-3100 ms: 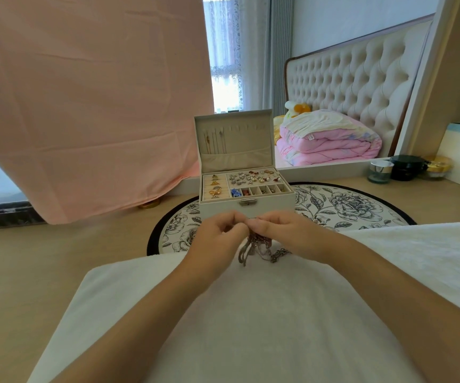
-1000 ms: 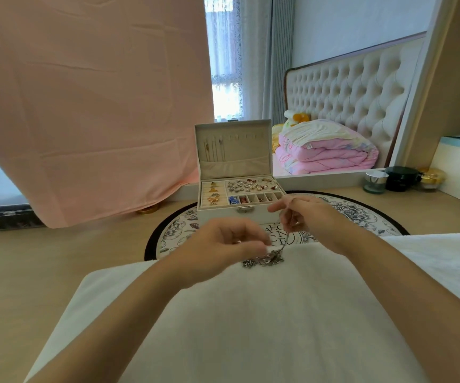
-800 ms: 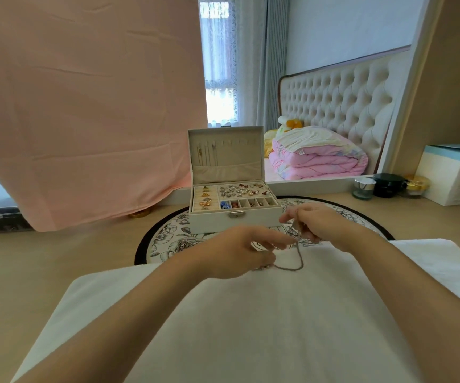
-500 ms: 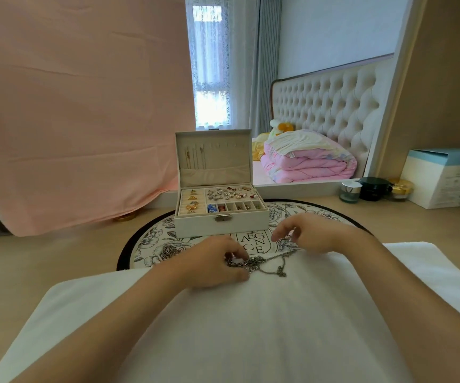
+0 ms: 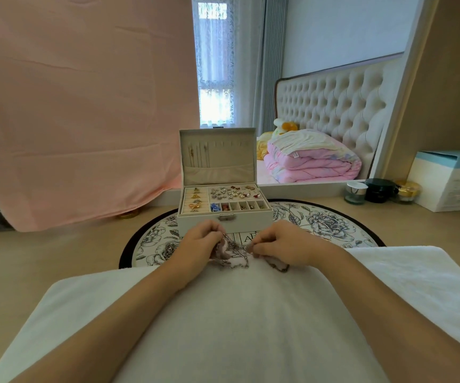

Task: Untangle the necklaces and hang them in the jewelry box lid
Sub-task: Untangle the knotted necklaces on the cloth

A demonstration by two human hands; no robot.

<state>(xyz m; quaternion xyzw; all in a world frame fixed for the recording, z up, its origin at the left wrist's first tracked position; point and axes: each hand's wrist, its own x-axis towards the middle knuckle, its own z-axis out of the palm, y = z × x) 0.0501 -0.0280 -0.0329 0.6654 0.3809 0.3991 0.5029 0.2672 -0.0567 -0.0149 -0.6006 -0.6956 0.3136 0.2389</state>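
As both the left hand (image 5: 199, 240) and right hand (image 5: 284, 246) pinch the tangled necklaces (image 5: 233, 252) on the white towel (image 5: 223, 327), at six o'clock from the open jewelry box (image 5: 223, 217), a hard tug could tighten knots.

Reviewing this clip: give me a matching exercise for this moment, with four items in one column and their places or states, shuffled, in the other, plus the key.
Items
1. tangled necklaces
2. jewelry box
3. white towel
4. blue-and-white carton

Places or states
A. stands open on the round floral mat
B. at the far right of the view
C. pinched by the left hand and the right hand
D. spread flat in the foreground

Pairs: 1-C; 2-A; 3-D; 4-B
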